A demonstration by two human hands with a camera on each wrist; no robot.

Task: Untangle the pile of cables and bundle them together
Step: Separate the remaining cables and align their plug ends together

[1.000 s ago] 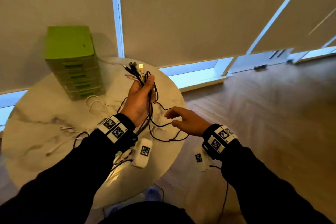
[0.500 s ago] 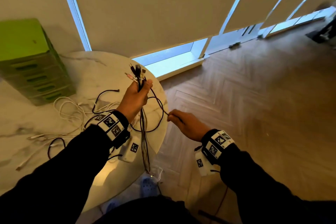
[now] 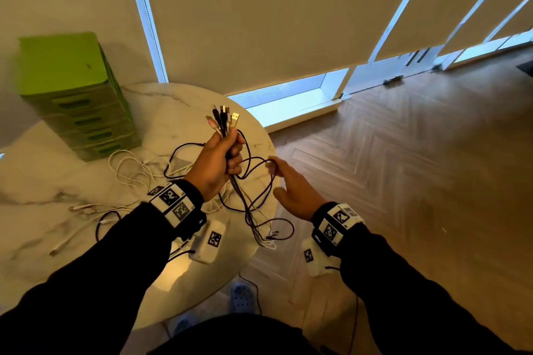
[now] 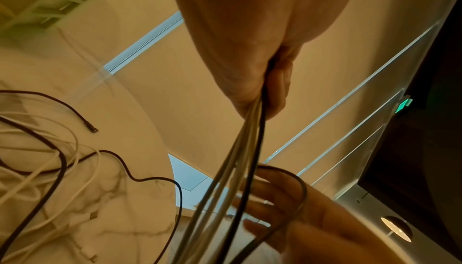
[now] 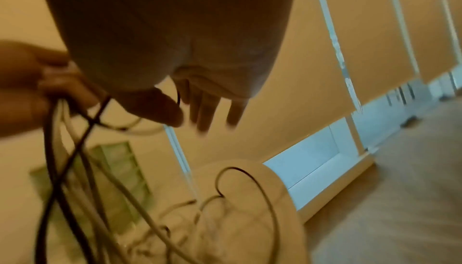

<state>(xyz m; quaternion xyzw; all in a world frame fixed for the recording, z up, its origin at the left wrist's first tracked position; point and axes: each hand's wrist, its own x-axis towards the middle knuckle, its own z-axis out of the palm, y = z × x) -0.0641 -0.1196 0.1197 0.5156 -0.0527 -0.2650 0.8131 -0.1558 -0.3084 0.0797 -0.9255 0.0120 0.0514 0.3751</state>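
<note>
My left hand [image 3: 219,161] is raised over the round marble table [image 3: 57,239] and grips a bundle of black and white cables [image 3: 230,153]. Their plug ends [image 3: 223,121] stick up above the fist, and the rest hangs down past the table edge [image 3: 256,228]. In the left wrist view the cable bundle [image 4: 250,129] leaves the left hand [image 4: 250,60] downward. My right hand [image 3: 288,184] is just right of the bundle, fingers extended. A black cable loop [image 3: 271,170] runs between the thumb and fingers of the right hand [image 5: 190,114].
Loose white cables [image 3: 129,170] and a black cable [image 3: 106,222] lie on the table to the left. A green drawer box [image 3: 78,101] stands at the table's back left. Wooden floor [image 3: 403,181] lies to the right, with blinds and windows behind.
The right hand was pinching a black cable and pulling it out to the right. Now it is back near the bundle with its fingers spread, the cable looped over them. The left hand keeps its grip.
</note>
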